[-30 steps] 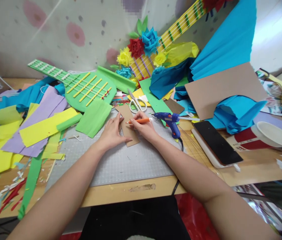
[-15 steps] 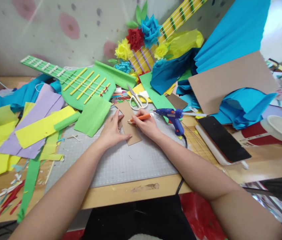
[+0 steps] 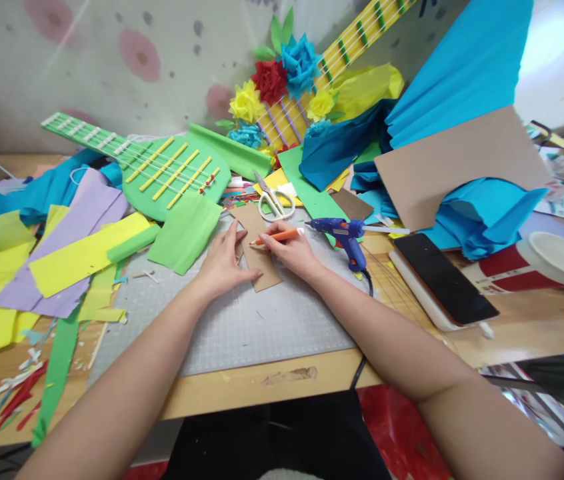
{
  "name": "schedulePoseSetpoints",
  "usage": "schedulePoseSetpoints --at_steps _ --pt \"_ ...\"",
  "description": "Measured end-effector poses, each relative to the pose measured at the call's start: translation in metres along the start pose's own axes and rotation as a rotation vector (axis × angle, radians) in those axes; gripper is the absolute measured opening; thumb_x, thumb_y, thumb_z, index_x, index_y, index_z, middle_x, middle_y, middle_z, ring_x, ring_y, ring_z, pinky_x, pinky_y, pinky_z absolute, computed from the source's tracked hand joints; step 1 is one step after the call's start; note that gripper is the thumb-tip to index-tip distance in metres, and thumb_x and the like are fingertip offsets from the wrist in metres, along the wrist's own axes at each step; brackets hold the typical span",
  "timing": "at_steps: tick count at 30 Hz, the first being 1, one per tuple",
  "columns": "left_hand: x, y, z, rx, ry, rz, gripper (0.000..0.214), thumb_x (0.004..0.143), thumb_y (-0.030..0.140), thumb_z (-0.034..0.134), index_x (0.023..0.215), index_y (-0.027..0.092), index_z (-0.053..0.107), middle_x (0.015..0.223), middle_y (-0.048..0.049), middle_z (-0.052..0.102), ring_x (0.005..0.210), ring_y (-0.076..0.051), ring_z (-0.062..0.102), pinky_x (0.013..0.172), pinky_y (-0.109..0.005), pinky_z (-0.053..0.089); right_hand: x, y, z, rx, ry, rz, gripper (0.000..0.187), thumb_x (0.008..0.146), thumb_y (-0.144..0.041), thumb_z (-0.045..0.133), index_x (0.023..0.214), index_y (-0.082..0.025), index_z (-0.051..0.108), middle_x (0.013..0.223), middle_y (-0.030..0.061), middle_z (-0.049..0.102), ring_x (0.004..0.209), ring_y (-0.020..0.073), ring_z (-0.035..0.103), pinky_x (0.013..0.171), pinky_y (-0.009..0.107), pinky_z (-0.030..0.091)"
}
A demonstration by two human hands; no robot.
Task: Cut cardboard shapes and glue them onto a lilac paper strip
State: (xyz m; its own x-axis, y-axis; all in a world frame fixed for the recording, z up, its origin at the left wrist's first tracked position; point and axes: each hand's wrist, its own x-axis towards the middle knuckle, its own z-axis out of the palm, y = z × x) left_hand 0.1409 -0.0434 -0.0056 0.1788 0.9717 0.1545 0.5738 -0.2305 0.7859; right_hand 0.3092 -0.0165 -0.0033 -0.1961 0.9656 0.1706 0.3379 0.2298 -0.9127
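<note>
Starting at the tabletop's left edge, coloured paper scraps [image 3: 62, 267] are seen heaped, with a green paper guitar [image 3: 172, 177] laid behind them toward the back edge; on the grey cutting mat [image 3: 242, 327], which is set against the front edge, the left hand [image 3: 222, 263] is pressed flat, fingers spread, on a brown cardboard strip [image 3: 268, 275] at the mat's far middle; the right hand [image 3: 296, 255] is closed around an orange pencil [image 3: 277, 236], its tip set on the strip; scissors [image 3: 273, 200] are placed just behind; a blue glue gun [image 3: 345, 235] is laid just beside that hand; a black phone [image 3: 445, 277] is rested toward the right edge.
</note>
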Motion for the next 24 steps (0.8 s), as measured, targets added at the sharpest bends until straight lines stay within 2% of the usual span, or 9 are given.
schedulePoseSetpoints --at_steps 11,14,17,20,24 --pt "0.0 -0.003 0.001 0.153 -0.042 0.035 0.111 0.052 0.036 0.077 0.142 0.019 0.014 0.132 -0.0137 0.045 0.126 -0.03 0.035 0.103 -0.045 0.027 0.002 0.002 0.001 0.021 -0.014 -0.053 0.023 0.074 -0.041 0.057 0.074 -0.018 0.054 0.07 -0.0012 0.059 0.064 0.0106 0.052 0.06 0.024 0.04" --pt "0.0 -0.004 0.0 0.15 -0.03 0.054 0.109 0.051 0.037 0.078 0.14 0.021 0.018 0.129 -0.0128 0.047 0.122 -0.029 0.039 0.101 -0.045 0.03 0.003 0.004 0.002 0.065 0.006 -0.063 0.025 0.076 -0.043 0.056 0.076 -0.018 0.054 0.071 -0.001 0.058 0.063 0.0108 0.053 0.06 0.024 0.042" --pt "0.002 -0.006 -0.001 0.114 0.042 0.057 0.105 0.045 0.036 0.081 0.136 0.023 0.03 0.122 -0.011 0.049 0.117 -0.029 0.041 0.099 -0.046 0.032 0.004 0.008 0.0 0.155 0.072 -0.089 0.027 0.081 -0.046 0.048 0.091 -0.021 0.053 0.077 -0.0006 0.059 0.064 0.0102 0.055 0.063 0.025 0.046" --pt "0.006 -0.008 -0.001 -0.055 0.154 0.01 0.089 0.045 0.03 0.08 0.126 0.021 0.044 0.112 -0.0086 0.053 0.111 -0.027 0.046 0.097 -0.045 0.034 0.004 0.009 -0.001 0.218 0.101 -0.084 0.027 0.084 -0.045 0.044 0.099 -0.023 0.051 0.082 0.0 0.061 0.066 0.0098 0.058 0.065 0.026 0.048" --pt "0.011 -0.004 -0.007 -0.567 0.191 -0.149 0.046 0.058 0.028 0.069 0.102 0.017 0.06 0.097 -0.0054 0.058 0.09 -0.02 0.057 0.084 -0.038 0.044 0.001 0.003 -0.001 0.347 -0.085 0.005 0.026 0.078 -0.042 0.055 0.093 -0.022 0.048 0.079 -0.0005 0.06 0.061 0.0093 0.057 0.057 0.025 0.049"
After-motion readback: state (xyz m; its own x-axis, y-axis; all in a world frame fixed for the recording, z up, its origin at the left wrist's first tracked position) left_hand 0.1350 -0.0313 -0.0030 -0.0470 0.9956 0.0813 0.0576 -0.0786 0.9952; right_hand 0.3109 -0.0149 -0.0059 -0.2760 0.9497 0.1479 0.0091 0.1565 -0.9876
